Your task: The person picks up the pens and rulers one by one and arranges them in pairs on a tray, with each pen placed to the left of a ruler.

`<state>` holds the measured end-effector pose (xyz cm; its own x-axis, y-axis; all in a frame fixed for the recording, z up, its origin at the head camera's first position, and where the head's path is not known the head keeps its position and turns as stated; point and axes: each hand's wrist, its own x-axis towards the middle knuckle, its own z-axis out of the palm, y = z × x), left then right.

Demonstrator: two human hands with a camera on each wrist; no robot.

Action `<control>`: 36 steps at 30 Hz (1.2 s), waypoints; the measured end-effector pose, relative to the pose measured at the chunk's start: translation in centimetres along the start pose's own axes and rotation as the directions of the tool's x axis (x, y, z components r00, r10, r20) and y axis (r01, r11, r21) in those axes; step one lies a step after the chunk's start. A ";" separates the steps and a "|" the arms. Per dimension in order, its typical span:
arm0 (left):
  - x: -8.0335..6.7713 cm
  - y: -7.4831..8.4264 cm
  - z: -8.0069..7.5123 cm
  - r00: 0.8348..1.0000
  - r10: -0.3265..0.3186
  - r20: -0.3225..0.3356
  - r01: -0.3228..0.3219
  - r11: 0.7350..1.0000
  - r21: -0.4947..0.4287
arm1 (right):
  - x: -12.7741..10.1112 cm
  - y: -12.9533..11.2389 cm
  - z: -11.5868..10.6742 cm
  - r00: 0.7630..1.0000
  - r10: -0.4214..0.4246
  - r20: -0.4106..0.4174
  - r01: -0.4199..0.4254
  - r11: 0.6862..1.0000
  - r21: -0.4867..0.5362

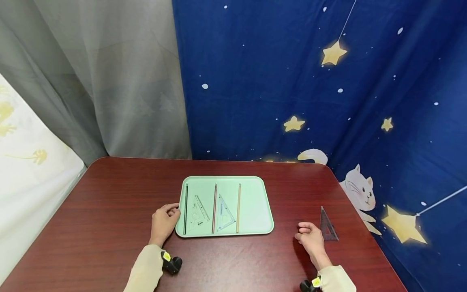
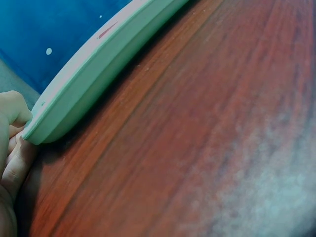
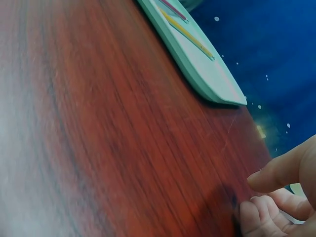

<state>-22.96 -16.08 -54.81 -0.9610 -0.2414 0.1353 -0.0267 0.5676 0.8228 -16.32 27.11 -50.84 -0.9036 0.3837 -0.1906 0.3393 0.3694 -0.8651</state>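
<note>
A pale green tray [image 1: 255, 207] lies on the table, and my left hand [image 1: 164, 222] pinches its left rim. In the left wrist view, the fingers of that hand [image 2: 12, 148] meet at the tray's corner [image 2: 89, 84]. On the tray stand three upright-lying pencils: dark green [image 1: 186, 209], red [image 1: 214, 209] and yellow [image 1: 238, 209]. One clear set square [image 1: 200, 214] lies between each neighbouring pair, the second having blue markings [image 1: 225, 217]. To the tray's right, my right hand [image 1: 311, 241] hovers with loosely bent fingers, holding nothing. Just beside it lies a dark translucent set square [image 1: 327, 228].
The reddish-brown wooden table [image 1: 109, 211] has rounded far corners. Behind it hang a grey curtain [image 1: 138, 81] and a blue curtain [image 1: 255, 81] with stars. White cloth [image 1: 33, 182] hangs at the left. Both wrists carry small black cameras [image 1: 172, 265].
</note>
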 end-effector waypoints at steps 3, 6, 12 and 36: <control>0.0 0.0 0.0 1.000 -0.001 0.000 0.001 1.000 0.000 | 0.1 0.1 -0.4 1.000 -0.006 -0.011 0.006 1.000 -0.010; 0.0 -0.1 0.0 1.000 -0.003 0.001 0.003 1.000 0.003 | 0.1 0.2 -0.8 1.000 -0.004 -0.028 0.003 1.000 -0.028; -0.1 -0.1 -0.1 1.000 -0.010 -0.014 0.010 1.000 0.011 | 0.2 0.7 -1.6 0.996 -0.022 -0.083 0.010 0.989 -0.147; 0.0 0.1 0.0 1.000 0.009 -0.016 -0.009 1.000 0.008 | 0.9 1.7 -3.9 0.957 -0.146 -0.251 0.052 0.937 -0.346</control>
<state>-22.93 -16.05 -54.76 -0.9566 -0.2489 0.1513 -0.0206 0.5759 0.8173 -15.58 31.42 -50.65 -0.8482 0.5262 0.0602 0.3617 0.6585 -0.6600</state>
